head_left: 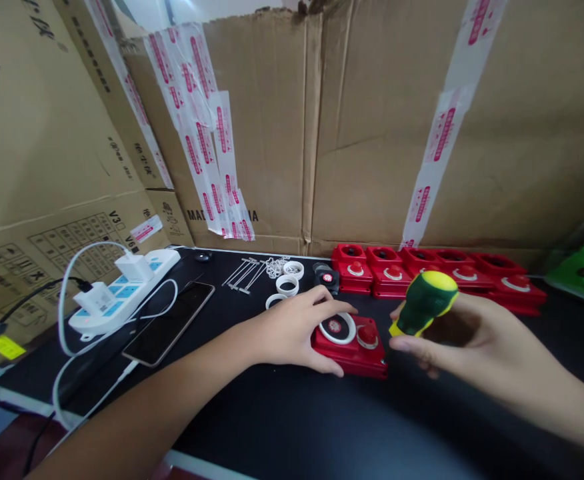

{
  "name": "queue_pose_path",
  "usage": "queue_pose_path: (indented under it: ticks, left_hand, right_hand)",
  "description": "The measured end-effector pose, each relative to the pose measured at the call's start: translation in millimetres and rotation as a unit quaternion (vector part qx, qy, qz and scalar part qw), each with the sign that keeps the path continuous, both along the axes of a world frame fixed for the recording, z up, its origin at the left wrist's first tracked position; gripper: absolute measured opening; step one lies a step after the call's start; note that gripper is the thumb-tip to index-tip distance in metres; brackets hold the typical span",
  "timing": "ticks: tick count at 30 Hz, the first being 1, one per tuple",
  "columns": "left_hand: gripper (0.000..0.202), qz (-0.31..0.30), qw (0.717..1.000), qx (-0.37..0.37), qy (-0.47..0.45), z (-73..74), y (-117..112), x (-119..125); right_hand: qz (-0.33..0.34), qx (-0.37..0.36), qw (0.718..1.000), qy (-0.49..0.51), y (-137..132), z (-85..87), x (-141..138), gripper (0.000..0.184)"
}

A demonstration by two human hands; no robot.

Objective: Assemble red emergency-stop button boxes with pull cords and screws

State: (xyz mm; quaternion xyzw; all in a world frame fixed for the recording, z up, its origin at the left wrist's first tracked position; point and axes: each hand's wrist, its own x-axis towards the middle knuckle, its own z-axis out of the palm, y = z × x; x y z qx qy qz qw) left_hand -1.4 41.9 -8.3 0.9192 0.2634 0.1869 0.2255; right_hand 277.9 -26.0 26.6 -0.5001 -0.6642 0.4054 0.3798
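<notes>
My left hand (292, 330) rests on the left side of a red plastic unit (355, 347) on the black table, fingers curled round its edge. The unit carries a white ring with a dark centre (338, 328) and a red button (367, 335). Just right of it, my right hand (465, 340) grips a screwdriver with a green and yellow handle (425, 302); its shaft is hidden behind the hand and the unit.
A row of several red units (437, 270) lines the cardboard wall behind. White rings (288, 285), metal pins (245, 272), springs and a small black part (326, 277) lie at the back. At left are a phone (169, 323) and a power strip (122, 290) with chargers.
</notes>
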Motion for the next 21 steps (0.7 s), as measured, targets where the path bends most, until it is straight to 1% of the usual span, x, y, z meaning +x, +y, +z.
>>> queue_pose_path:
  ticks: [5,9,12,15,18,20,21]
  left_hand:
    - [0.090,-0.027,0.999,-0.019,-0.041,-5.8,6,-1]
    - [0.090,-0.034,0.998,-0.030,-0.037,-4.0,10,-3]
    - [0.085,-0.059,0.997,-0.040,-0.041,0.1,12,-5]
    - [0.082,-0.069,0.995,-0.055,-0.054,0.8,11,-4]
    - [0.085,-0.053,0.996,-0.053,-0.057,-1.8,9,-3]
    - [0.086,-0.044,0.997,-0.045,-0.052,-3.3,8,-2]
    - [0.086,-0.039,0.997,-0.041,-0.048,-3.5,7,-2]
  right_hand:
    - [0.016,-0.052,0.998,0.036,-2,2.6,-2,0.031]
    - [0.039,-0.052,0.996,0.060,-4,3.8,-3,0.029]
    - [0.049,-0.040,0.997,0.048,-2,0.6,-2,0.027]
    - [0.041,-0.028,0.998,0.025,1,-2.2,-5,0.030]
    - [0.028,-0.009,0.998,0.056,3,-1.2,-11,0.038]
    - [0.010,-0.003,0.998,0.061,4,0.2,-14,0.041]
    - [-0.014,0.012,0.999,0.046,4,0.6,-15,0.043]
